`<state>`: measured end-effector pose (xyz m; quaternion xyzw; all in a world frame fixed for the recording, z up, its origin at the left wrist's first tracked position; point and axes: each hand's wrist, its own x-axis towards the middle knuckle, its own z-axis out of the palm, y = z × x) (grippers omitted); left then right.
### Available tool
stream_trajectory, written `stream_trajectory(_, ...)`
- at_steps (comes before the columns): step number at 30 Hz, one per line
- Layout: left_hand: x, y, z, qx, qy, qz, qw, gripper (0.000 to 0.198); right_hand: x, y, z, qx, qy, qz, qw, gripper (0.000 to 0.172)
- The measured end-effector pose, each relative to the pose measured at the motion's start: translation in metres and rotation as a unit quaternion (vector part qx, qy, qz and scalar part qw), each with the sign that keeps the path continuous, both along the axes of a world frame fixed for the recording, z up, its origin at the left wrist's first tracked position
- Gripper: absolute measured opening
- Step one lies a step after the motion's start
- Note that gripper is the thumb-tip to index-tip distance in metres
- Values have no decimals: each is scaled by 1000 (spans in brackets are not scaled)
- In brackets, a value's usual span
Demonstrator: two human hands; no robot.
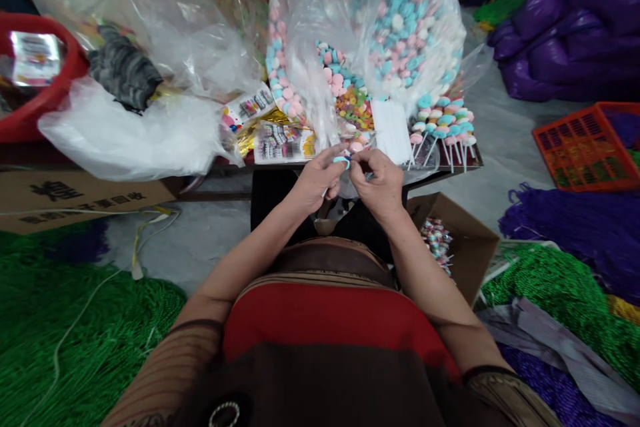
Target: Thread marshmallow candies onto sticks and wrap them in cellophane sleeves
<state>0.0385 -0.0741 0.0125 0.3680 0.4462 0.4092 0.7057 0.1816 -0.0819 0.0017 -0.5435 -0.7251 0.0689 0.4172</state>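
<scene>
At the table's front edge my left hand [320, 181] is closed on a light-blue candy [341, 161], its fingers round the piece and a thin white stick showing below. My right hand [377, 183] touches the candy's right side with thumb and forefinger pinched together; whatever lies between those fingertips is too small to make out. Just beyond the hands are loose pink and blue candies and colourful ring candies [355, 107]. A stack of white sticks [391, 130] lies behind my right hand. Finished-looking candy skewers [445, 121] sit to its right, their sticks pointing toward me.
Large clear bags of candy [400, 20] stand at the back. Printed packets [285, 142], a white plastic bag [135, 137] and a red basin [75, 47] are leftward. A cardboard box [473, 247] with wrapped candies is below right; an orange crate [585, 147] stands farther right.
</scene>
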Motion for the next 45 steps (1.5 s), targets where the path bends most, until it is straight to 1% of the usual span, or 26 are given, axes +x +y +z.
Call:
stream_trajectory(2, 1, -3, -3, 57, 74, 10, 996, 51, 0, -2, 0, 13, -7, 2, 1000, 14)
stream_trajectory(3, 1, -4, -5, 88, 120, 16, 989, 52, 0, -2, -1, 19, -13, 3, 1000, 14)
stream_trajectory(5, 0, -6, -7, 151, 218, 36, 964, 52, -1, -3, -3, 32, -23, 1, 999, 14)
stream_trajectory(7, 0, -7, -9, 191, 283, 60, 938, 53, 0, -3, -8, 39, -22, 1, 999, 14)
stream_trajectory(8, 0, -6, -10, 196, 291, 69, 934, 54, 0, -3, -11, 38, -19, 5, 999, 13)
stream_trajectory(10, 0, -4, -11, 174, 267, 67, 945, 57, 2, -1, -17, 30, -19, 18, 999, 12)
stream_trajectory(12, -1, -2, -13, 143, 237, 50, 960, 62, 3, 0, -21, 13, -23, 28, 999, 11)
stream_trajectory(13, -1, -1, -14, 138, 233, 39, 962, 63, 4, 0, -22, 1, -19, 30, 999, 11)
stream_trajectory(15, -1, 1, -18, 151, 260, 24, 954, 64, 4, 0, -22, -29, 8, 30, 999, 15)
stream_trajectory(17, -2, 3, -24, 179, 303, 20, 936, 64, 2, 0, -22, -63, 40, 29, 997, 21)
stream_trajectory(19, -2, 5, -30, 198, 332, 15, 922, 63, 1, 3, -22, -89, 48, 28, 994, 21)
stream_trajectory(20, -2, 6, -33, 203, 334, 8, 920, 63, 1, 5, -23, -100, 46, 26, 994, 19)
stream_trajectory(24, -3, 9, -40, 194, 298, -11, 935, 63, 2, 14, -33, -133, 61, 18, 989, 19)
stream_trajectory(29, -3, 9, -41, 154, 242, -14, 958, 62, 2, 19, -42, -154, 80, -4, 985, 16)
stream_trajectory(31, -2, 9, -39, 125, 208, -14, 970, 63, 2, 20, -42, -160, 80, -10, 984, 16)
stream_trajectory(34, -1, 9, -35, 54, 129, -5, 990, 66, 1, 21, -41, -166, 73, -7, 983, 14)
stream_trajectory(36, -1, 9, -31, 14, 85, -1, 996, 68, 2, 21, -41, -166, 62, -4, 984, 12)
stream_trajectory(38, -1, 9, -27, -6, 67, -8, 998, 70, 2, 21, -42, -150, 45, -6, 988, 11)
stream_trajectory(41, 1, 9, -22, -23, 78, -10, 997, 71, 0, 21, -44, -93, 5, -9, 996, 12)
stream_trajectory(45, 7, 11, -22, -17, 100, 45, 994, 65, -5, 18, -47, -20, -53, -6, 998, 13)
